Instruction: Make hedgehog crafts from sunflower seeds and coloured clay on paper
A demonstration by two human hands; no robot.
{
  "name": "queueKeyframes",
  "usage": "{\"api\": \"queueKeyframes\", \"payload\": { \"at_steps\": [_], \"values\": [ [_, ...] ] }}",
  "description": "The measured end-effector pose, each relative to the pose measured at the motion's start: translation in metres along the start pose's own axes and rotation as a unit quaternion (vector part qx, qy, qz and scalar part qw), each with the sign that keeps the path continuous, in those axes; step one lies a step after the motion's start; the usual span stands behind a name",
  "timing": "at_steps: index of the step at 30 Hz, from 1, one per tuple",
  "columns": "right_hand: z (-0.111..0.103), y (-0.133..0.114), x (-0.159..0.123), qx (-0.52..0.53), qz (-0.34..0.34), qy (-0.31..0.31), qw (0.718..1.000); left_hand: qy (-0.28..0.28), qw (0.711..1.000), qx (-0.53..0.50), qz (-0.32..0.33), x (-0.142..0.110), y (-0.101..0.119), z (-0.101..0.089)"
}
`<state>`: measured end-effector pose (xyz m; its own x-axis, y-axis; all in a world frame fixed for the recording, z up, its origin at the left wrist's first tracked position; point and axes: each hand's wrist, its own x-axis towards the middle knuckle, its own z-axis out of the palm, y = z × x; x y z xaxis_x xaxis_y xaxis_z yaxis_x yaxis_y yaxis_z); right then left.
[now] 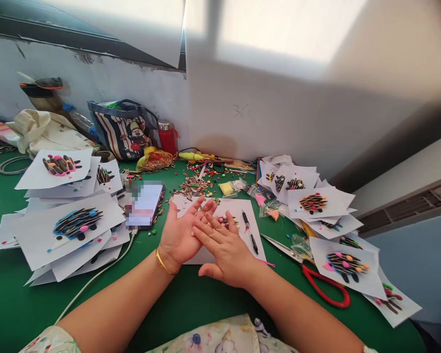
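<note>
My left hand (180, 235) is turned palm up, its fingers stretched out toward the back of the table. Across its fingers lies my right hand (226, 250), palm down, with fingers extended and thumb apart. Whether anything small sits between the two hands is hidden. Beneath them is a white sheet of paper (202, 256), bearing a partly covered picture made of striped sunflower seeds (226, 223) and coloured dots. Two pens, a black one with red (246, 220) and a black one (254, 243), rest on the sheet's right side.
Stacked seed pictures stand at left (36, 235) and right (316, 215). Red-handled scissors (327, 294) lie right, a phone (147, 206) with a white cable (106, 274) left. Loose seeds (193, 188), yellow clay (226, 189), a striped bag (121, 130) and a red bottle (167, 139) are behind.
</note>
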<state>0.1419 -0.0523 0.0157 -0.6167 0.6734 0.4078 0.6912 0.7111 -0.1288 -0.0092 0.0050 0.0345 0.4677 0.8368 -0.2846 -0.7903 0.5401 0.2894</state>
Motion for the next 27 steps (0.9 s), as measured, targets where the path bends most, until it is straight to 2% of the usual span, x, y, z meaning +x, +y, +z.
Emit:
{"api": "queueKeyframes", "payload": {
  "at_steps": [3,5,6,8,10,12,14,18,23,27],
  "values": [
    [-0.001,-0.001,0.001,0.014,-0.039,-0.015,0.999,-0.005,0.999,-0.003,0.033,0.001,0.002,-0.001],
    [0.001,-0.003,0.001,0.010,-0.040,-0.011,0.999,-0.001,1.000,0.008,0.002,0.001,-0.001,-0.002],
    [0.001,-0.003,0.002,0.006,-0.029,-0.006,1.000,-0.002,1.000,0.016,-0.027,0.000,-0.003,-0.002],
    [0.002,-0.003,0.002,-0.003,0.000,0.003,1.000,0.001,0.999,0.017,-0.044,0.000,-0.005,-0.002],
    [0.001,-0.001,0.001,-0.005,0.004,-0.002,1.000,0.007,1.000,0.009,-0.012,-0.001,-0.005,-0.001],
    [0.001,-0.001,0.001,-0.001,-0.021,-0.013,1.000,0.006,1.000,0.005,0.017,0.000,-0.004,-0.001],
    [0.002,-0.001,0.001,-0.004,-0.035,-0.011,0.999,0.005,1.000,0.010,0.004,-0.001,-0.005,-0.001],
    [0.004,0.002,0.001,-0.025,0.010,0.009,1.000,-0.007,0.999,0.006,-0.043,-0.002,-0.007,-0.001],
    [0.006,0.003,0.000,-0.019,-0.024,0.002,1.000,-0.013,1.000,-0.004,-0.016,-0.001,-0.009,-0.003],
    [0.004,0.003,0.000,-0.031,0.028,0.015,0.999,-0.016,0.998,-0.003,-0.060,-0.002,-0.011,-0.003]
  ]
}}
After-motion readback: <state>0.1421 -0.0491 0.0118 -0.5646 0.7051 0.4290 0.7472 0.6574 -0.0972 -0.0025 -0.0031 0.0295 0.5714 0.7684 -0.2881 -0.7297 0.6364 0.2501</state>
